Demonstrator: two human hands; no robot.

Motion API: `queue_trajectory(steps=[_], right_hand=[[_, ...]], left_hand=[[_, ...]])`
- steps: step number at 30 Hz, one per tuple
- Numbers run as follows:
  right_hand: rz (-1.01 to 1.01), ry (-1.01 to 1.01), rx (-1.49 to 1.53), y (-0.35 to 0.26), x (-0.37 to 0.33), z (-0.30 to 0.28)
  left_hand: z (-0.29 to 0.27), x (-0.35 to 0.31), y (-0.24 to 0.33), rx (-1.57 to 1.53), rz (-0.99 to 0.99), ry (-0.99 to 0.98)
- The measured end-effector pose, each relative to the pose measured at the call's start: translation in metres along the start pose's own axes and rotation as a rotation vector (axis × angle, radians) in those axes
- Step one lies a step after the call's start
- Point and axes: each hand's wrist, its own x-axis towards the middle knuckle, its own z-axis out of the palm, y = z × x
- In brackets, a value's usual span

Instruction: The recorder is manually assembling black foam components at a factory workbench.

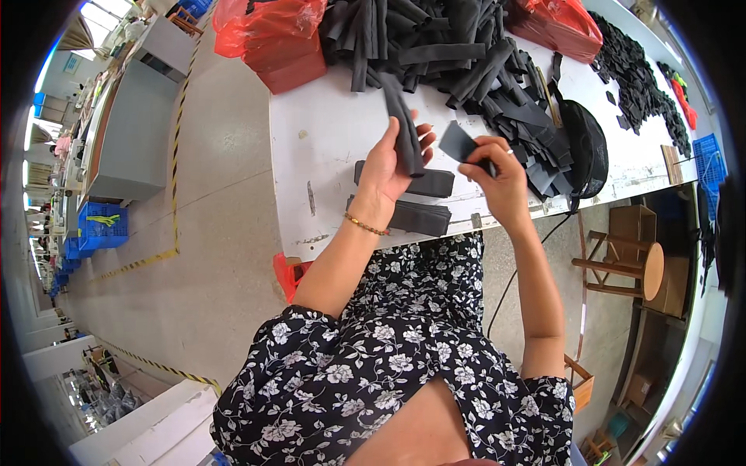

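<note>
Over the white table (295, 167), my left hand (381, 167) is closed around a long dark grey fabric strip (404, 136), which looks folded or tube-like. My right hand (503, 177), just to the right, pinches a small flat dark grey rectangular piece (457, 143) between thumb and fingers. The strip and the piece are apart. Beneath my left hand, near the table's front edge, lie two neat stacks of dark strips, an upper stack (435, 183) and a lower stack (426, 219). Beyond my hands is a large loose heap of similar strips (443, 53).
Flat dark pieces (536, 128) lie scattered beside a rounded black object (589, 147) at right. Red plastic bags stand at the back left (286, 50) and back right (556, 27). A wooden stool (653, 272) and a trailing black cable (509, 283) are below the table.
</note>
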Motion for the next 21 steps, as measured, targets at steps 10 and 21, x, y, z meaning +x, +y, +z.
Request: queue_trajectory(steps=[10, 21], right_hand=[[-0.050, -0.043, -0.181, -0.023, -0.027, -0.014], [-0.377, -0.045, -0.657, -0.031, -0.014, -0.005]], left_hand=[[-0.018, 0.004, 0.009, 0.223, 0.060, 0.000], [-0.008, 0.001, -0.001, 0.319, 0.045, 0.056]])
